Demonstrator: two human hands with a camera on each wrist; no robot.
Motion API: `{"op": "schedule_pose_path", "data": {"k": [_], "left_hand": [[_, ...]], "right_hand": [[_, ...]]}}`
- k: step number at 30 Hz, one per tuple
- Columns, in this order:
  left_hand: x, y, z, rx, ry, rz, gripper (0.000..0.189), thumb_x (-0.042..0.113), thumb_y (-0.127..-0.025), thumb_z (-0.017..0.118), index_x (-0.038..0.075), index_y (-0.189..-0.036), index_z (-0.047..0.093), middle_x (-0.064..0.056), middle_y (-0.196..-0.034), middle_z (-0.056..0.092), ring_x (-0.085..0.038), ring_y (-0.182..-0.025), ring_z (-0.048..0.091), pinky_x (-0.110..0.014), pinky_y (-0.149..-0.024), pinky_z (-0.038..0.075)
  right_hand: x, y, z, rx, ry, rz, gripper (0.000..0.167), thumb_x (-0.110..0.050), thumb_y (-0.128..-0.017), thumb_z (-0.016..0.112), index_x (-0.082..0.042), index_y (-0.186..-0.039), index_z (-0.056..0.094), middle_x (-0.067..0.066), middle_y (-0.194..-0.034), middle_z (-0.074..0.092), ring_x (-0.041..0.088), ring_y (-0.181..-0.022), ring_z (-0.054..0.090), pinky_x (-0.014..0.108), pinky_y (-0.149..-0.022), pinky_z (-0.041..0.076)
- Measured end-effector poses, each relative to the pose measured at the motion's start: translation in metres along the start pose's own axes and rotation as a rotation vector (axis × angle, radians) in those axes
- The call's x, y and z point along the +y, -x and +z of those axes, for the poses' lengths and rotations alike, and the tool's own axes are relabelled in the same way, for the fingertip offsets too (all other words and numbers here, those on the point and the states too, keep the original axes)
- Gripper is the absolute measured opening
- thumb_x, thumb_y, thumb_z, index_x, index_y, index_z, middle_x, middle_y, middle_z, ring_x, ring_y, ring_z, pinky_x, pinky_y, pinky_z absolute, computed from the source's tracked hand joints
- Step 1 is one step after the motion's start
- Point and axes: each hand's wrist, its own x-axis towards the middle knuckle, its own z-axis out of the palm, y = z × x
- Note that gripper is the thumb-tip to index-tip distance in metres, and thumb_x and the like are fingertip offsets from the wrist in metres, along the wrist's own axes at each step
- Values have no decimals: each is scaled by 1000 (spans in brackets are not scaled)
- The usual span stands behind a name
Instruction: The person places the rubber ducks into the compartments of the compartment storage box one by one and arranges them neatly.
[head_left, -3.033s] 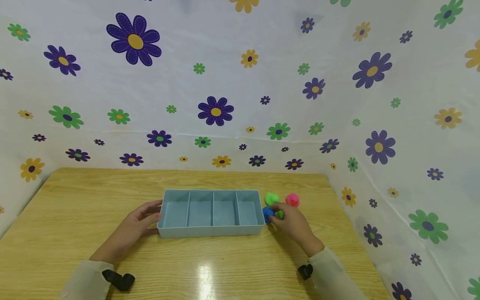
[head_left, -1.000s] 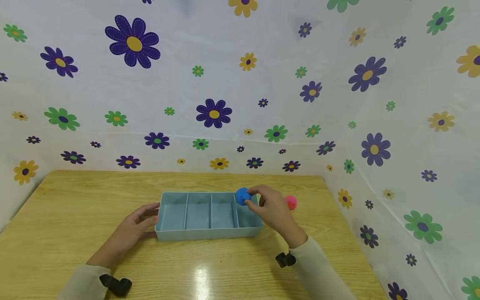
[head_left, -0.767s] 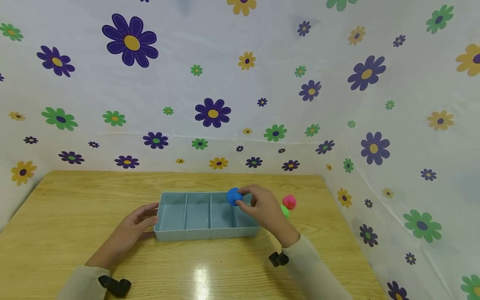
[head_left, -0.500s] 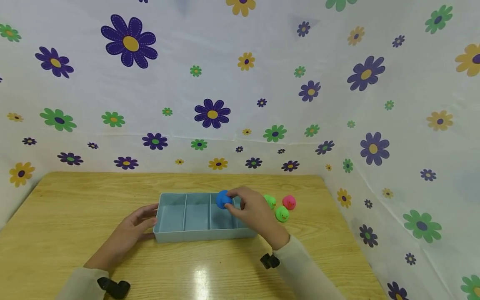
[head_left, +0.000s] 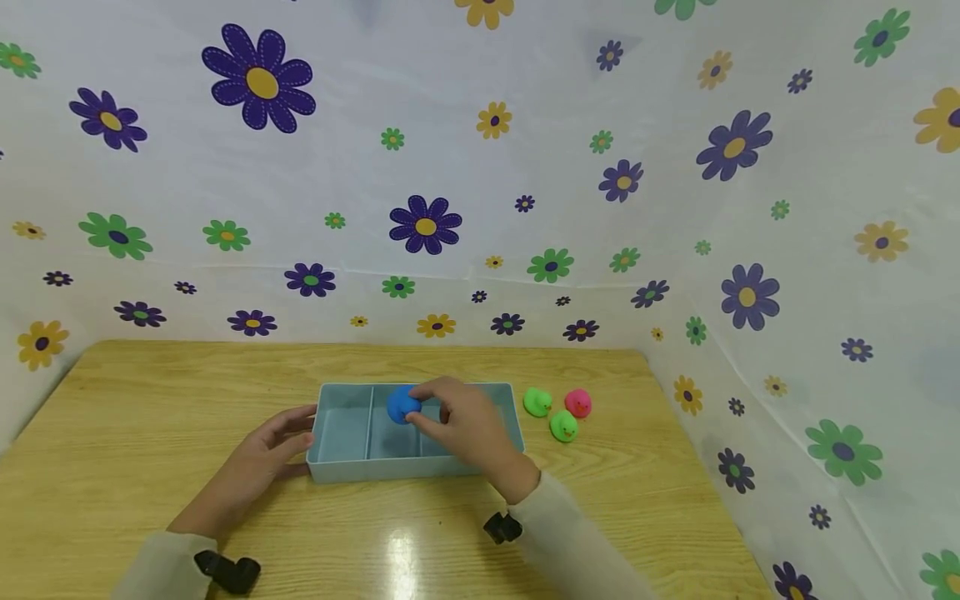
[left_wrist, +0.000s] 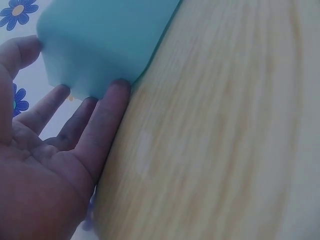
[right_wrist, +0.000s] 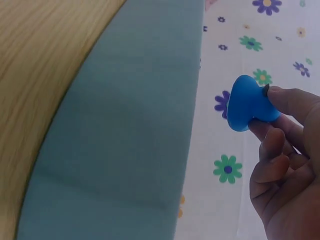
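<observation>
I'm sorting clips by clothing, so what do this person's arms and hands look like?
The left hand and right hand are bare, with no gloves. The left sleeve and right sleeve look plain and pale beige. Near the cuffs sit small devices: the left black device and right black device. I see no cables.

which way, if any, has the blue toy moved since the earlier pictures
Yes, the blue toy went left along the tray, from beside its right end to over the second compartment from the left.
</observation>
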Motion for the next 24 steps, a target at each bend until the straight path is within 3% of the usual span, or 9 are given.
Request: {"op": "schedule_pose_path", "data": {"k": [5,14,24], "left_hand": [[1,0,0,-6,0,-10,65,35,-107,58,10,-161,31,-23,-156,39,-45,-140,44,-42,-94,60],[0,0,0,4,-19,8,65,36,-107,58,8,-160,34,-24,-154,42,-43,-136,48,-41,-92,61],[-2,-1,-1,-4,4,12,65,36,-107,58,8,-160,33,-25,-154,40,-45,-137,47,-42,-92,61]], "right_hand": [[-13,-7,12,-50,5,-5,28,-29,-96,76,-13,-119,75,-4,-105,71,2,-66,49,16,-55,44],[-25,-25,33,-63,17,-48,28,-30,-97,75,-13,-119,75,-3,-112,74,0,-67,48,11,-57,42],[-25,-40,59,-179,25,19,26,-35,-99,72,-19,-119,73,-10,-110,71,-3,-73,52,11,-62,44]]}}
